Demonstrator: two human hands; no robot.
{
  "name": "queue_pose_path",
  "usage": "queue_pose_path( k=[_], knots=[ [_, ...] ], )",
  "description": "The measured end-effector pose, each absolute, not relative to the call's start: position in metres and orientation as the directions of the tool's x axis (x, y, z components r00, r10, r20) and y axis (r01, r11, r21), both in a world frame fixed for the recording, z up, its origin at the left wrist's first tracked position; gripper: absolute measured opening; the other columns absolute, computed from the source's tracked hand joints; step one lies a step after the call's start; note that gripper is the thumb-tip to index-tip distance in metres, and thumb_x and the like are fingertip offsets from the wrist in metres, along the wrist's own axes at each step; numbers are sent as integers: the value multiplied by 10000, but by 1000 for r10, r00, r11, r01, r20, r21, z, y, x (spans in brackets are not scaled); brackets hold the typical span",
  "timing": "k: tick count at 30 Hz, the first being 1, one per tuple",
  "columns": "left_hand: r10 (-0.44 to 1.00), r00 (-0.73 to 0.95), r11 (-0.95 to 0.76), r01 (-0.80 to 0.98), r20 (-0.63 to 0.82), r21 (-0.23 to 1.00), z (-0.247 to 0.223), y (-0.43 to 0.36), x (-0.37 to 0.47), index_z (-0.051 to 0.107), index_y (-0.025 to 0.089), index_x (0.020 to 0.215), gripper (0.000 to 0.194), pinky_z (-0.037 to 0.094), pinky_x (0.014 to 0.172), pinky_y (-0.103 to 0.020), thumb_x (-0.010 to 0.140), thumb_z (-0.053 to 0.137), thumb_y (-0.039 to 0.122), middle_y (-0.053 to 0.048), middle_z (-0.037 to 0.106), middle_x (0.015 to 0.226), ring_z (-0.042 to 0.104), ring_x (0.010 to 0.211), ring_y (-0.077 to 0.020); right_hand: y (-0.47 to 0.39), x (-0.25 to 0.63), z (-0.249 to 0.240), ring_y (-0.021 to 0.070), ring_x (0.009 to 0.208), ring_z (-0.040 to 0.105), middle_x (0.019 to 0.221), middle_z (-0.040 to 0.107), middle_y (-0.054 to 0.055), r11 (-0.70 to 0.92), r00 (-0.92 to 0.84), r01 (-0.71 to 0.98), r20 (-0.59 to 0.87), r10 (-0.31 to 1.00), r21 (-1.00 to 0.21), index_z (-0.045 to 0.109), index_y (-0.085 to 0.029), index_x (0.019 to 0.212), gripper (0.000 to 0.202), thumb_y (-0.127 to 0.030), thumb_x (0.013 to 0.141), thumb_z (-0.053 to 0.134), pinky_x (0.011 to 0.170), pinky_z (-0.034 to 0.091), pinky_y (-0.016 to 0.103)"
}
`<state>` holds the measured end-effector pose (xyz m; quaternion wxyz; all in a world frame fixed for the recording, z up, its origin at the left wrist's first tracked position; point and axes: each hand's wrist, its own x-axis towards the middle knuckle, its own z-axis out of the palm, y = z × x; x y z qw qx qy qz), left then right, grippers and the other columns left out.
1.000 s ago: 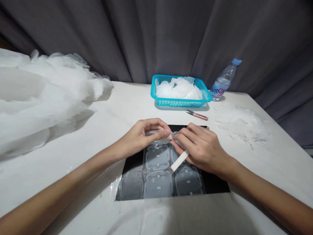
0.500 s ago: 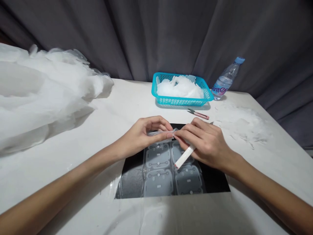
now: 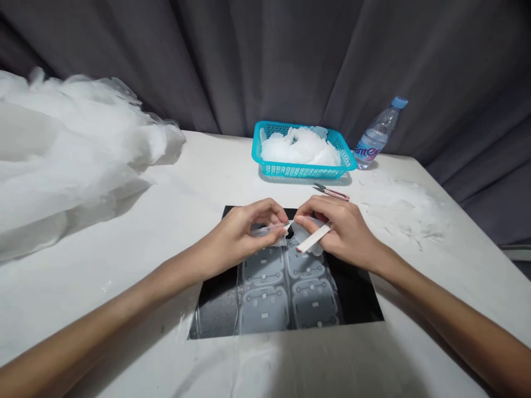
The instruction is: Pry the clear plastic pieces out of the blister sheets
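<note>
Above the far part of a black sheet [image 3: 360, 298] with translucent rounded panels [image 3: 264, 309], both my hands pinch thin translucent film. My left hand [image 3: 253, 229] holds film [image 3: 265, 231] between thumb and fingers. Close by on the right, my right hand [image 3: 332, 226] grips a film piece [image 3: 309, 243] that hangs below its fingers. A narrow white stick [image 3: 313, 239] with a reddish tip also rests in my right hand, pointing down and left. Whether the film in the two hands is joined cannot be made out.
Behind the hands stands a blue basket [image 3: 307, 170] of white film pieces, with a water bottle [image 3: 375, 141] beside it. Small scissors [image 3: 332, 192] lie before the basket. White scraps [image 3: 415, 213] lie right; a large film heap [image 3: 70, 149] fills the left.
My right hand has turned and lifted slightly, and a gap now shows between the fingertips of both hands. More film shows under my right hand. The view has shifted a little.
</note>
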<state>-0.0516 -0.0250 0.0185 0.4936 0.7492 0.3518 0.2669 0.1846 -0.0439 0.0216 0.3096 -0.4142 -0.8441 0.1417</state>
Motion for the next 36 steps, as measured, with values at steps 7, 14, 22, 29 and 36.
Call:
queue_pose_path(
  k=[7, 14, 22, 29, 36],
  knots=[
    [761, 649, -246, 268, 14, 931, 10, -30, -58, 554, 213, 1025, 145, 475, 740, -272, 1002, 656, 312, 13, 637, 898, 623, 797, -137, -30, 201, 21, 158, 667, 579, 766, 671, 10, 503, -201, 725, 553, 808, -471, 655, -197, 835, 121, -208, 953, 628, 640, 402, 296],
    [808, 588, -318, 381, 38, 868, 4, -22, -62, 561, 209, 1017, 188, 493, 836, -317, 1021, 606, 391, -9, 652, 931, 638, 870, -171, -19, 225, 36, 139, 591, 535, 725, 648, -2, 415, 43, 706, 620, 784, -574, 656, -220, 860, 128, -290, 965, 683, 563, 409, 288],
    [850, 517, -355, 412, 106, 839, 42, -50, -41, 715, 247, 1115, 309, 486, 986, -352, 1079, 513, 478, -26, 706, 1109, 645, 1088, -238, -72, 163, 8, 151, 667, 679, 827, 734, 41, 695, -249, 681, 819, 517, -231, 631, -186, 1089, 120, -134, 983, 654, 599, 509, 274],
    [811, 585, -26, 56, -11, 998, 31, -62, -33, 646, 267, 1363, 367, 523, 1024, -299, 1017, 680, 384, -30, 740, 1263, 666, 1244, -240, -82, 155, -2, 165, 831, 757, 1002, 781, 40, 758, -287, 517, 753, 592, -398, 587, -214, 1180, 281, -73, 937, 588, 710, 600, 276],
    [803, 595, -41, 49, 4, 998, 33, -57, -40, 638, 268, 1357, 320, 502, 1075, -316, 1078, 569, 407, -56, 700, 1374, 661, 1260, -227, -83, 162, 16, 162, 742, 666, 938, 723, 33, 675, -237, 479, 657, 715, -561, 584, -226, 1233, 329, -147, 917, 635, 631, 542, 291]
  ],
)
